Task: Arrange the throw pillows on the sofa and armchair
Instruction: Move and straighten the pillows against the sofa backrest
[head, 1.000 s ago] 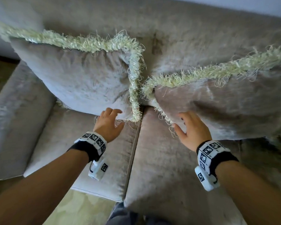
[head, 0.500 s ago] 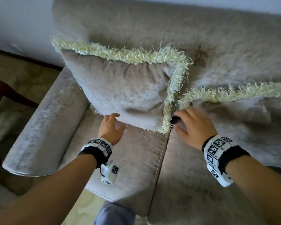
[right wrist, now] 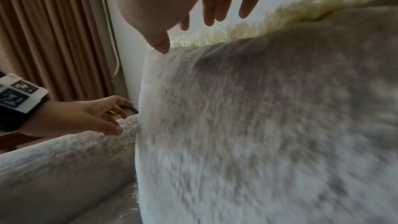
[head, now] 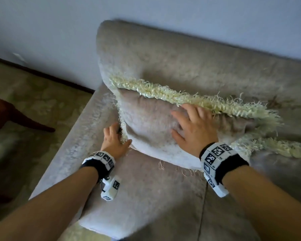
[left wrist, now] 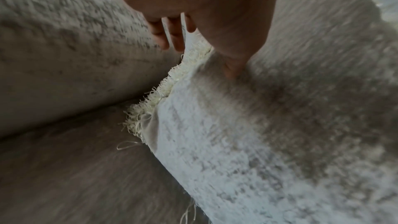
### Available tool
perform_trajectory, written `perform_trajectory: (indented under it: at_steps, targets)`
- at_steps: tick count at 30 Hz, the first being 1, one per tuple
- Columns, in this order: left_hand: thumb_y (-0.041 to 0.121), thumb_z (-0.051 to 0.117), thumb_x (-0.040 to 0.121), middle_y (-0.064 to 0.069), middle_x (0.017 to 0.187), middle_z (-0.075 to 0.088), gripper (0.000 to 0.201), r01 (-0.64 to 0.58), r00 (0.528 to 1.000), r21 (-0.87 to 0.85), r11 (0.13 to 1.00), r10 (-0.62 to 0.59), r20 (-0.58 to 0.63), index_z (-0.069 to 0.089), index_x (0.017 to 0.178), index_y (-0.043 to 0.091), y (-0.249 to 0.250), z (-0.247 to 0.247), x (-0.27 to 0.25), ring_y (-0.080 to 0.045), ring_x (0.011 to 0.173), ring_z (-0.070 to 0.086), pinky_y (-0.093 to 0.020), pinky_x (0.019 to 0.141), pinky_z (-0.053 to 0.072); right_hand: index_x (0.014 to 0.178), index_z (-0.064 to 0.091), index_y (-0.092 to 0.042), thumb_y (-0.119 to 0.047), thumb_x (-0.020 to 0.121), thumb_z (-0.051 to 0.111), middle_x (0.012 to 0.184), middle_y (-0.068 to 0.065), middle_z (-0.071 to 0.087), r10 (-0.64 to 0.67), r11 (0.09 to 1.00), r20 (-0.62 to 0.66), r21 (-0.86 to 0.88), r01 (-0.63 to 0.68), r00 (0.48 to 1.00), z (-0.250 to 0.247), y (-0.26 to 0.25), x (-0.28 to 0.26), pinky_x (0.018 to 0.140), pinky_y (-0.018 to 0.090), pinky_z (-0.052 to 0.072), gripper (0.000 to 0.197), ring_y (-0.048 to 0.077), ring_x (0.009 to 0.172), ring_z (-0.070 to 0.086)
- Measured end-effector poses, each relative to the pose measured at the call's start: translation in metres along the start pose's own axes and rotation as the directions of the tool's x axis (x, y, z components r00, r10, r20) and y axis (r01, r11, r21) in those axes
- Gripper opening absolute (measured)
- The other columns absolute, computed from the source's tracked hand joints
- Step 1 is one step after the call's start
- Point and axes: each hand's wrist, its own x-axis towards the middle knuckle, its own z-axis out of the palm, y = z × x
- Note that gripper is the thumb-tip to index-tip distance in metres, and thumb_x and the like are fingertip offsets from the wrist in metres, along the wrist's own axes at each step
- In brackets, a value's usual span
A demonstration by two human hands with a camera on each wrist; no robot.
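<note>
Head view: fringed pillow [head: 151, 129] leans in the sofa [head: 163, 197] corner, right hand [head: 193, 129] flat on it; left wrist view: left hand [left wrist: 204, 23] pinches its edge; right wrist view: fingers [right wrist: 215, 9] spread, so release risks a forward slump.

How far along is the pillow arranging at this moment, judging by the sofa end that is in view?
Done: one fringed pillow stands in the sofa corner against the backrest and armrest. In hand: the left hand grips its side edge, thumb on the front; the right hand lies flat on its face. Left: a second fringed pillow lies at the right edge, barely in view. No armchair shows, so its state cannot be judged.
</note>
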Motion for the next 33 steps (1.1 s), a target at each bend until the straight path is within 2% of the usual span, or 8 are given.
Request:
perform_trajectory:
  at_steps: [4, 8, 13, 16, 25, 28, 31, 33]
  targets:
    - [0.047, 0.081, 0.072, -0.005, 0.141, 0.027, 0.104, -0.026, 0.988, -0.041, 0.999, 0.031, 0.148, 0.015, 0.151, 0.030, -0.012, 0.000, 0.033, -0.020, 0.127, 0.036, -0.042, 0.108, 0.037, 0.151, 0.021, -0.036, -0.078, 0.081, 0.044, 0.156, 0.016, 0.023, 0.146, 0.986, 0.188, -0.101, -0.129, 0.971, 0.010, 0.001, 0.028, 0.118, 0.055, 0.013, 0.084, 0.039, 0.143, 0.023]
    - [0.055, 0.087, 0.058, 0.000, 0.150, 0.020, 0.123, -0.083, 0.975, -0.105, 0.991, 0.103, 0.195, 0.012, 0.152, 0.027, -0.010, 0.021, 0.051, -0.024, 0.139, 0.030, -0.047, 0.112, 0.035, 0.152, -0.005, -0.042, -0.091, 0.075, 0.027, 0.161, 0.018, 0.007, 0.244, 0.965, 0.283, -0.169, -0.202, 0.928, 0.025, 0.015, 0.023, 0.118, 0.049, -0.001, 0.096, 0.040, 0.148, 0.007]
    - [0.071, 0.082, 0.033, -0.001, 0.141, 0.029, 0.139, -0.104, 0.972, -0.115, 0.988, 0.125, 0.200, 0.018, 0.147, 0.024, -0.003, 0.039, 0.074, -0.026, 0.133, 0.035, -0.051, 0.111, 0.035, 0.149, 0.022, -0.037, -0.091, 0.074, 0.032, 0.146, 0.018, 0.034, 0.259, 0.955, 0.205, -0.198, -0.219, 0.944, 0.042, 0.025, 0.015, 0.113, 0.052, 0.024, 0.093, 0.041, 0.134, 0.032]
    - [0.059, 0.088, 0.028, -0.002, 0.136, 0.035, 0.135, -0.131, 0.976, -0.160, 0.978, 0.156, 0.154, 0.020, 0.141, 0.030, -0.004, 0.052, 0.085, -0.027, 0.129, 0.041, -0.055, 0.108, 0.038, 0.143, 0.037, -0.032, -0.089, 0.074, 0.035, 0.124, 0.015, 0.046, 0.231, 0.957, 0.099, -0.205, -0.207, 0.968, 0.059, 0.028, 0.014, 0.098, 0.047, 0.036, 0.089, 0.036, 0.110, 0.044]
    - [0.026, 0.101, 0.038, 0.005, 0.142, 0.034, 0.127, -0.207, 0.969, -0.388, 0.898, 0.243, 0.046, 0.014, 0.122, 0.065, -0.010, 0.074, 0.078, -0.004, 0.130, 0.036, -0.026, 0.104, 0.036, 0.132, 0.047, -0.030, -0.088, 0.073, 0.037, 0.092, 0.008, 0.041, 0.201, 0.961, 0.020, -0.198, -0.193, 0.979, 0.071, 0.032, -0.001, 0.076, 0.040, 0.028, 0.084, 0.026, 0.083, 0.039]
    - [0.044, 0.096, 0.037, 0.006, 0.141, 0.037, 0.120, -0.248, 0.951, -0.320, 0.914, 0.293, 0.100, 0.022, 0.131, 0.054, -0.006, 0.058, 0.065, -0.011, 0.130, 0.039, -0.039, 0.106, 0.040, 0.131, 0.045, -0.030, -0.089, 0.072, 0.041, 0.090, 0.009, 0.042, 0.213, 0.956, 0.007, -0.206, -0.207, 0.977, 0.057, 0.039, -0.014, 0.074, 0.040, 0.030, 0.084, 0.026, 0.080, 0.038]
    - [0.035, 0.098, 0.046, 0.001, 0.138, 0.040, 0.119, -0.276, 0.935, -0.207, 0.939, 0.312, 0.168, 0.029, 0.142, 0.023, 0.016, 0.033, 0.048, -0.015, 0.127, 0.042, -0.043, 0.107, 0.040, 0.131, 0.044, -0.028, -0.091, 0.071, 0.040, 0.090, 0.010, 0.041, 0.248, 0.943, -0.017, -0.226, -0.245, 0.969, 0.032, 0.055, -0.028, 0.073, 0.039, 0.029, 0.088, 0.024, 0.079, 0.034]
    - [0.033, 0.097, 0.049, -0.002, 0.142, 0.041, 0.116, -0.328, 0.917, -0.169, 0.930, 0.356, 0.182, 0.030, 0.142, 0.020, 0.042, 0.009, 0.037, -0.019, 0.128, 0.044, -0.039, 0.107, 0.039, 0.131, 0.044, -0.025, -0.093, 0.069, 0.040, 0.092, 0.011, 0.043, 0.278, 0.935, -0.062, -0.211, -0.285, 0.958, 0.013, 0.066, -0.037, 0.072, 0.038, 0.028, 0.092, 0.025, 0.079, 0.036]
